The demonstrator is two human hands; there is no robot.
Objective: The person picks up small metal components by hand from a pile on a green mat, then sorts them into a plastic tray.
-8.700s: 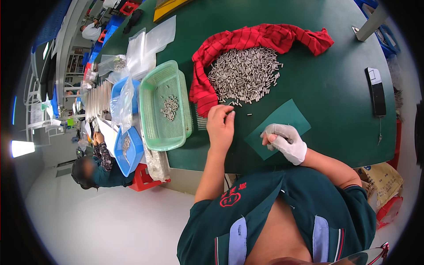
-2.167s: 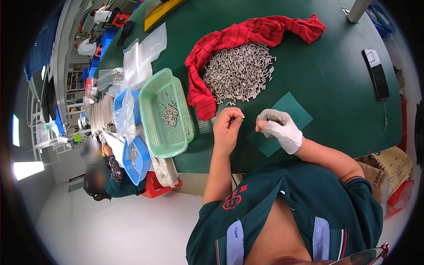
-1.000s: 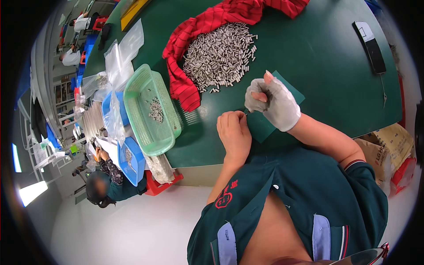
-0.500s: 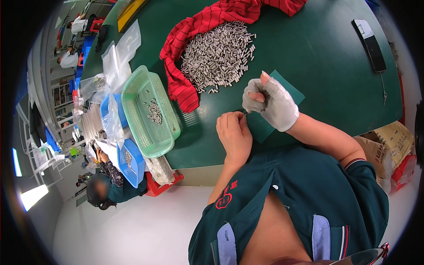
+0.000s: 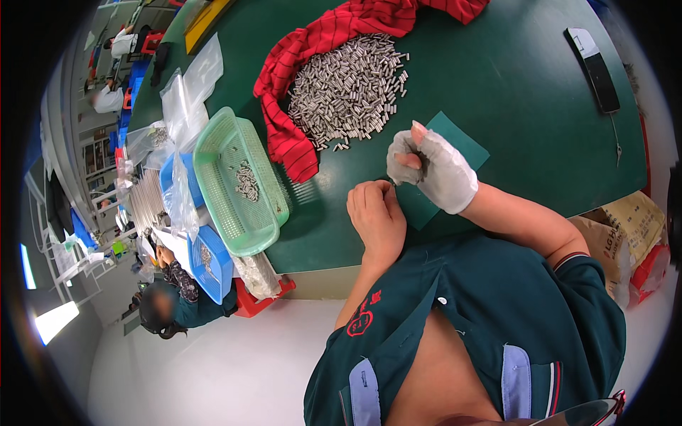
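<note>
My bare left hand [image 5: 377, 216] rests at the near edge of the green table, its thumb and forefinger pinched together. Close by, my right hand [image 5: 442, 172] wears a whitish glove with bare fingertips showing, and its fingers are curled. The fingertips of both hands nearly meet over a green sheet [image 5: 455, 135]; whatever they hold is too small or hidden to name. Beyond them lies a heap of small silvery metal cylinders [image 5: 348, 89], bordered by a red cloth with dark stripes [image 5: 284, 78]. More such pieces lie in a light green plastic basket [image 5: 249, 220] on the left.
Clear plastic bags [image 5: 188, 99] and blue bins [image 5: 213, 264] crowd the left side. A black and white device [image 5: 595, 71] with a cord lies at the right. Paper sacks [image 5: 625, 227] stand beyond the right edge. Another person [image 5: 186, 298] sits at the left.
The right hand has tilted slightly, its fingertips shifting a little left and down. My left hand stays almost still. The whole scene shifts slightly left with the camera.
</note>
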